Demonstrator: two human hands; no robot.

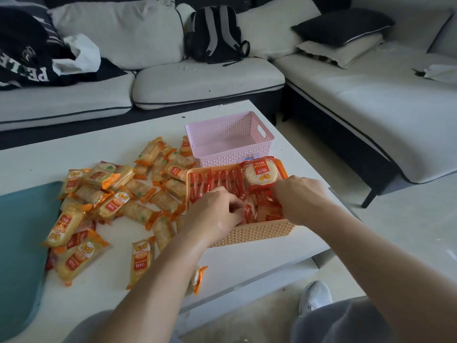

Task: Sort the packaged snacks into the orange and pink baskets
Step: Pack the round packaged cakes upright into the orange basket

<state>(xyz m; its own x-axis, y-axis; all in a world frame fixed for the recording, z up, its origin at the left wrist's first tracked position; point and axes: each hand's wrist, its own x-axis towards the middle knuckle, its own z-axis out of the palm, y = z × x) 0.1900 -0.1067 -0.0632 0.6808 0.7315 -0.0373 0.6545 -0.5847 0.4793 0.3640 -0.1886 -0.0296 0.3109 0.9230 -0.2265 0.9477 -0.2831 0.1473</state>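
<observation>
The orange basket (254,235) stands near the table's right front edge, filled with several red-wrapped snack packs (217,180) set on edge in a row. One round rice cracker pack (261,176) lies flat on top at the back right. Both hands are inside it: my left hand (212,214) pinches a red pack (248,211) at the near side, and my right hand (300,198) grips red packs at the right side. Behind it sits the pink basket (230,137), with nothing visible inside. A heap of orange-wrapped snack packs (118,194) covers the table to the left.
The white coffee table (99,149) carries a teal mat (19,238) at its left front. One orange pack (197,278) lies at the table's front edge. A sofa with a black backpack (215,33) and cushions wraps around behind and right. My shoe (315,295) rests on the floor.
</observation>
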